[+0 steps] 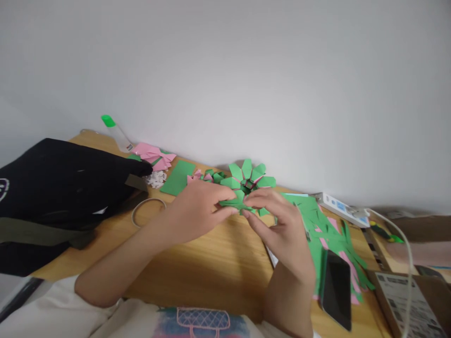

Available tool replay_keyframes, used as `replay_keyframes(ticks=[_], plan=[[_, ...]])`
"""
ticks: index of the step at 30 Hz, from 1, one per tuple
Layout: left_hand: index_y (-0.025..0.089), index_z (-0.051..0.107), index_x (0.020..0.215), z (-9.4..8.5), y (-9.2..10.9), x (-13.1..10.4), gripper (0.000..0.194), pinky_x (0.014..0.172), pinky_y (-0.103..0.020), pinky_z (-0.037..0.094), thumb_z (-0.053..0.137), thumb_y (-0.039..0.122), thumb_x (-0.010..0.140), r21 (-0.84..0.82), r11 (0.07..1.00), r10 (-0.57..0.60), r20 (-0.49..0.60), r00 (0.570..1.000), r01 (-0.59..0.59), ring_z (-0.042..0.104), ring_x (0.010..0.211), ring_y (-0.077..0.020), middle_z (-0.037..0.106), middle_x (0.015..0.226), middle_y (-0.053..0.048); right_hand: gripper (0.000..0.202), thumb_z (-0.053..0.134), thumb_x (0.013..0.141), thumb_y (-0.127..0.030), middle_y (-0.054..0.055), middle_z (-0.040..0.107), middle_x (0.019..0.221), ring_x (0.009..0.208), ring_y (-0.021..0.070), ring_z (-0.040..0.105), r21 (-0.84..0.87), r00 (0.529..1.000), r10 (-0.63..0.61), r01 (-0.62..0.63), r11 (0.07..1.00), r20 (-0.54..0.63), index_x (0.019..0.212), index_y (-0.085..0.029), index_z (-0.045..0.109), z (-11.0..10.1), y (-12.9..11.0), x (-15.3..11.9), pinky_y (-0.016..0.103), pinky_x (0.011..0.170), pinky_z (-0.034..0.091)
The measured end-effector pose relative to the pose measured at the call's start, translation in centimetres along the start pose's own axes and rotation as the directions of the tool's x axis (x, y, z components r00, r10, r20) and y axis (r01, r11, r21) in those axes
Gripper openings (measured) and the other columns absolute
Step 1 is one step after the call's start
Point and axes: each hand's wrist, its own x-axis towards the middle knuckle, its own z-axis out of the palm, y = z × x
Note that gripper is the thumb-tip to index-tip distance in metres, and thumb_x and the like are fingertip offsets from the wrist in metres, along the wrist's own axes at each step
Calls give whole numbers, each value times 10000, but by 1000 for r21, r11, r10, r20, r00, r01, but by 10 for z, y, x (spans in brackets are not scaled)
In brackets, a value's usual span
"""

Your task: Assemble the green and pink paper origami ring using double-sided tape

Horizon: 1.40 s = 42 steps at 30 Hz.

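Black bag [70, 183] lay left on the wooden table [211, 267]. Left hand [200, 206] and right hand [282, 225] pinched the folded green paper [232, 203] before the green paper flower [247, 169]; its long axis ran left-right, roughly level, one end toward each hand.

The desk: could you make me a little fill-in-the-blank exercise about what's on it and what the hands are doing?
The left hand and right hand hold a folded piece of ______ paper.
The bag is mostly ______.
The phone lies to the person's ______.

Missing words: green; black; right.
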Motion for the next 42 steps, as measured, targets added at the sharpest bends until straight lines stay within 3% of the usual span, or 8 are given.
replay_keyframes(ticks=[2,5,9,12,21,32,36,42], plan=[[176,686,741,1,-1,-2,95,686,-272,437,629,206,811,-6,999,40,-35,999,-40,577,677,-145,684,712,-6,206,666,823,-81,24,672,875,837,165,636,-6,1000,-29,29,1000,-11,902,-262,725,0,0,-1,315,746,519],[173,701,813,7,-5,-5,63,693,-251,515,688,195,755,-313,949,-33,-46,998,17,661,722,-150,730,788,-21,215,681,823,-81,11,640,841,789,149,611,168,999,-17,26,985,-51,896,-277,729,0,5,-1,292,684,510],[174,704,864,13,-12,-8,149,580,-235,549,739,260,748,-795,586,-100,120,988,156,700,592,-152,737,677,-2,219,680,822,-75,11,640,848,825,160,609,265,993,-81,101,959,-85,894,-274,732,0,15,2,314,725,512],[154,724,852,14,-12,-9,237,562,-251,565,757,366,751,-879,394,-128,237,963,269,709,581,-171,732,654,-14,234,659,832,-61,20,655,896,865,164,619,249,984,-169,178,952,-57,926,-264,728,0,17,4,327,755,522],[152,678,714,14,-3,-3,125,520,-147,516,794,170,672,-822,511,-359,62,931,252,610,546,-67,662,593,56,295,622,805,-10,80,573,1160,1067,200,582,-94,961,-275,273,958,-19,999,-221,692,-1,-1,1,372,862,511],[149,666,746,15,5,-6,96,543,-167,478,754,155,706,-761,593,-381,24,924,264,612,549,-74,707,623,22,200,714,819,-89,6,642,842,772,133,603,-90,954,-298,294,951,-29,970,-221,708,0,-3,0,295,688,490],[165,678,789,17,8,-8,106,579,-194,509,751,164,712,-750,634,-338,-49,940,189,670,609,-112,735,663,7,205,735,803,-97,-10,696,806,768,146,627,103,978,-170,182,978,-118,936,-250,710,8,-2,-1,302,706,504],[179,685,1055,18,14,-13,292,675,-235,560,700,188,764,-617,768,-294,-104,950,170,729,723,-155,775,764,-17,324,744,804,-157,-31,598,806,706,113,576,433,958,216,-117,894,-188,1083,-306,674,18,-1,-4,246,643,519]])
